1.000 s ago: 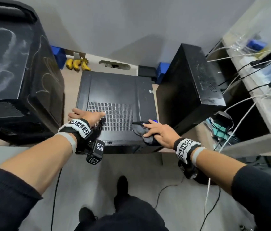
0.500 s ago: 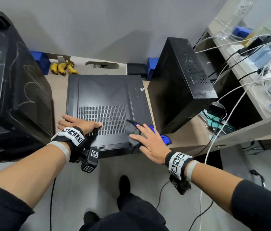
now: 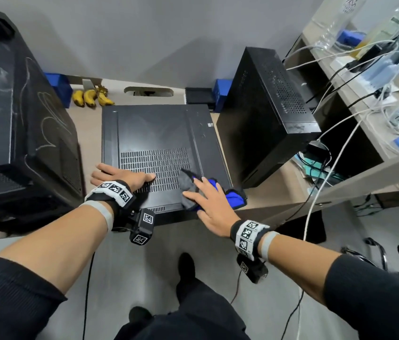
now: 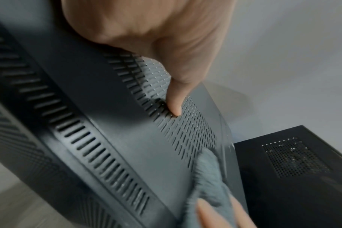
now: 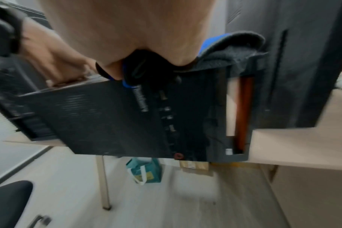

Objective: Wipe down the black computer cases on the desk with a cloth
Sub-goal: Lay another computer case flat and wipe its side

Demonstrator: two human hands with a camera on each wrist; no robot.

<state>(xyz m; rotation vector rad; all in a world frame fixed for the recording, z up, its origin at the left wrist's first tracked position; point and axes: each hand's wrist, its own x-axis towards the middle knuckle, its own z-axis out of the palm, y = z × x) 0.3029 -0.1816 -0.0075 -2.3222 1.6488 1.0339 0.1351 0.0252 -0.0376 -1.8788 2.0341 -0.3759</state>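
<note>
Evidently mid-job:
Flat case [image 3: 159, 148]: lay on the desk [image 3: 267, 200] between the other two — its near right corner under the cloth [image 3: 235, 198].
Right hand [image 3: 208, 207]: fingers spread flat, pressing the cloth down.
Left hand [image 3: 117, 177]: fingers straight, bracing the near left corner.
Left tower [image 3: 22, 133]: dust streaks showed — seemingly unwiped.
Right tower [image 3: 264, 114]: dusty top edge, likely still to do.

Black sleeves [image 3: 9, 298], tag-marked wristbands [image 3: 115, 190]

Flat case [image 3: 159, 133] top open rearward; tall cases left [image 3: 22, 133] and right [image 3: 262, 119] wall both sides.
</note>
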